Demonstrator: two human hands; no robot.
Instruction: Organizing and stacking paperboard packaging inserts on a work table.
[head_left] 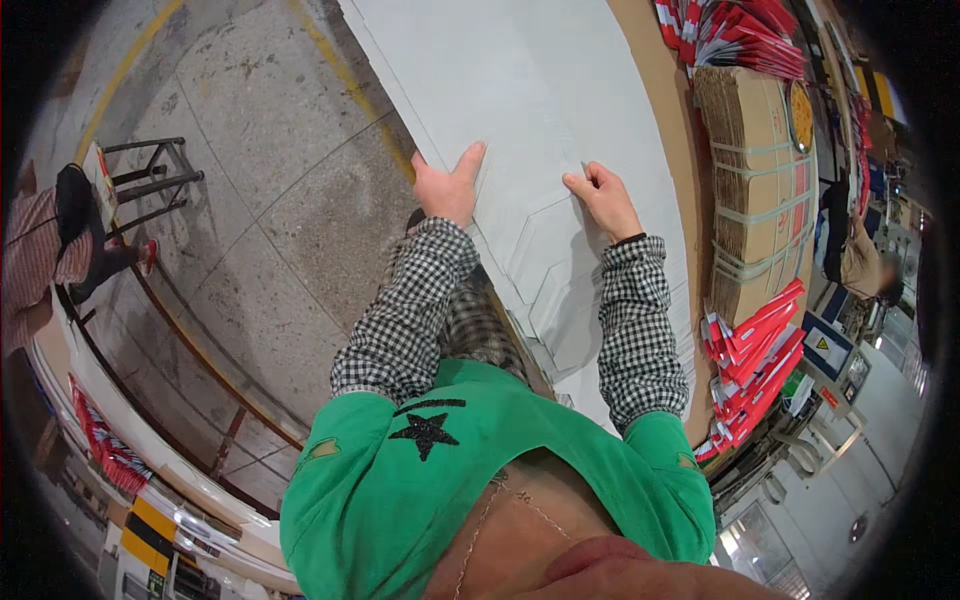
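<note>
In front of me lies a broad white sheet [530, 90], like flat card, with cut or creased outlines near its close end. At its left edge is my left hand [447, 190], thumb resting on the white surface and a finger spread away beyond the edge. My right hand [605, 203] is closed in a pinch over the sheet's right part, thumb against forefinger. A thin edge of the sheet seems to be between those fingertips. Both forearms wear black-and-white checked sleeves.
Right of the sheet stands a strapped bundle of flat brown cartons [745, 190]. Red-and-white folded pieces [755, 365] lie in piles beside it. On the left are concrete floor [310, 190], a black metal stand [160, 175] and another person [50, 235]. Someone else [865, 260] is at the far right.
</note>
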